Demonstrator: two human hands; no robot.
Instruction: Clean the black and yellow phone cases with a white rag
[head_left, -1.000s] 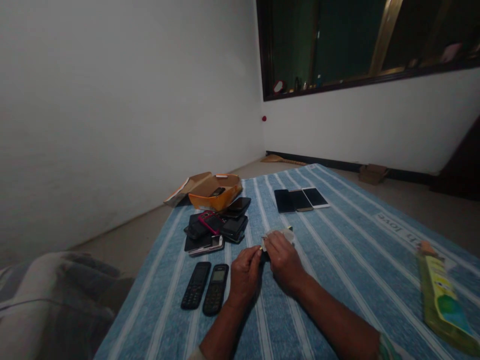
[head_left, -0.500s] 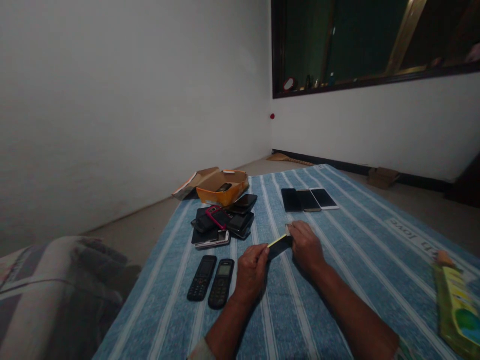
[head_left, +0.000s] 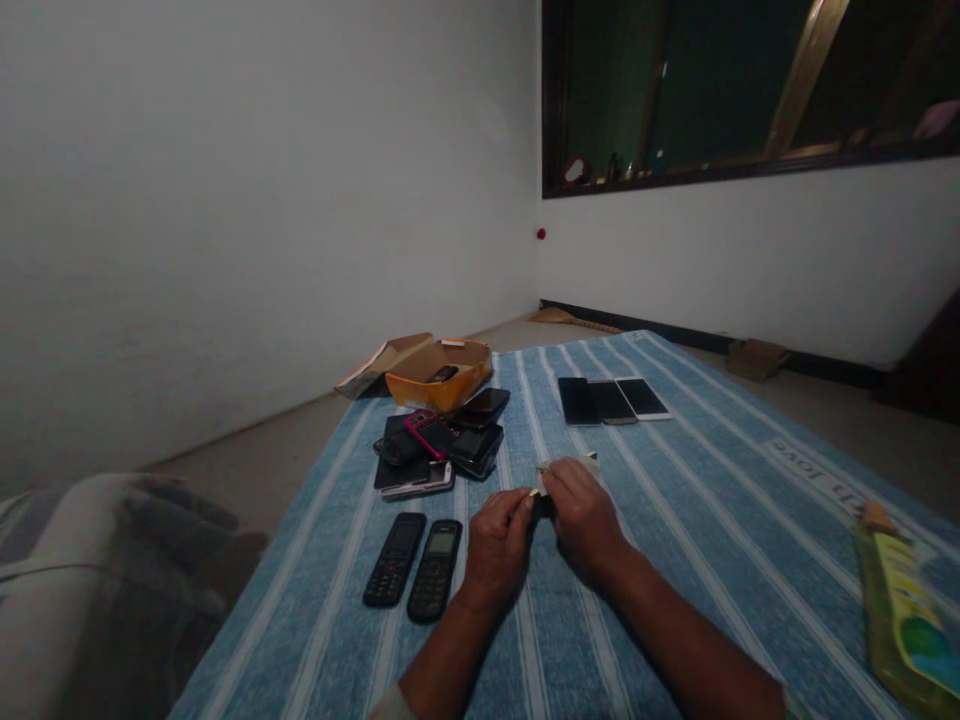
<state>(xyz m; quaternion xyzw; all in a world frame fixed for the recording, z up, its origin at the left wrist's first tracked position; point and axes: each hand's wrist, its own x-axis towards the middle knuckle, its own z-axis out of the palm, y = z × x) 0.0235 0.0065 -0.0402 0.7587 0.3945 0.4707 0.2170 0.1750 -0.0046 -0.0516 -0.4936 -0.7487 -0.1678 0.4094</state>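
The small dark slab (head_left: 541, 499), probably a phone though the dim light leaves that uncertain, is held low over the middle of the blue striped mat (head_left: 675, 500), between the two hands. The left hand (head_left: 499, 545) has its fingers curled and pinches the slab's near end. The right hand (head_left: 583, 520) closes on the far end, knuckles up, with a pale scrap (head_left: 559, 464) showing just past its fingertips. The two hands touch or nearly touch at the thumbs.

Just left of the left hand, two dark keypad phones (head_left: 415, 565) lie side by side on the mat, screens up. Beyond them is a loose pile of phones (head_left: 439, 450), one with a pink frame. Behind the pile, at the mat's far left corner, an open orange box (head_left: 442, 385) holds another handset. Three smartphones (head_left: 611, 400) lie in a row, touching, farther out ahead of the right hand. Well off to the right, a green and yellow packet (head_left: 904, 625) lies at the mat's edge. Grey fabric (head_left: 82, 590) fills the lower left.
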